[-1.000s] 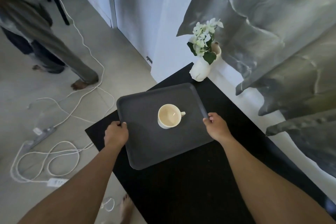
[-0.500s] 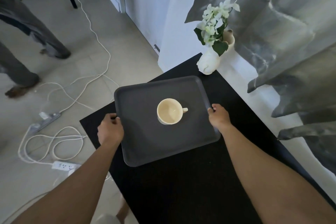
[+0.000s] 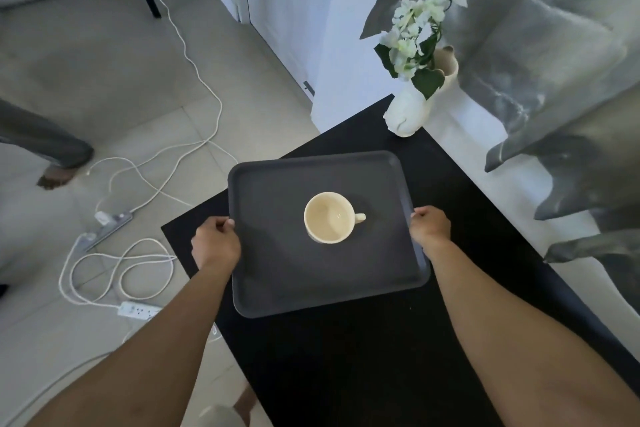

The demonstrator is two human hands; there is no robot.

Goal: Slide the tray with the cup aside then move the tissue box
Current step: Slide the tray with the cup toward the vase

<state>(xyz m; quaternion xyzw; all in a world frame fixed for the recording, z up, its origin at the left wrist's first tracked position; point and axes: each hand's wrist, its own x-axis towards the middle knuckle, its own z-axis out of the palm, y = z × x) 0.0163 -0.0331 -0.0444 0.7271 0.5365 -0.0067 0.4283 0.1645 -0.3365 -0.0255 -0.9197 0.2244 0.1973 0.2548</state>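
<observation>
A dark grey rectangular tray (image 3: 277, 274) lies on the black table (image 3: 363, 357), over its far left part. An empty cream cup (image 3: 329, 217) stands upright in the tray's middle, handle to the right. My left hand (image 3: 215, 242) grips the tray's left rim. My right hand (image 3: 430, 226) grips the right rim. No tissue box is in view.
A white vase with white flowers (image 3: 412, 80) stands at the table's far corner, just beyond the tray. Grey curtains (image 3: 554, 80) hang at the right. White cables and a power strip (image 3: 138, 310) lie on the floor at left, where another person's foot (image 3: 55, 177) stands.
The tray, held at both rims, has turned squarer to me and sits more fully on the table. The other person has stepped away to the left.
</observation>
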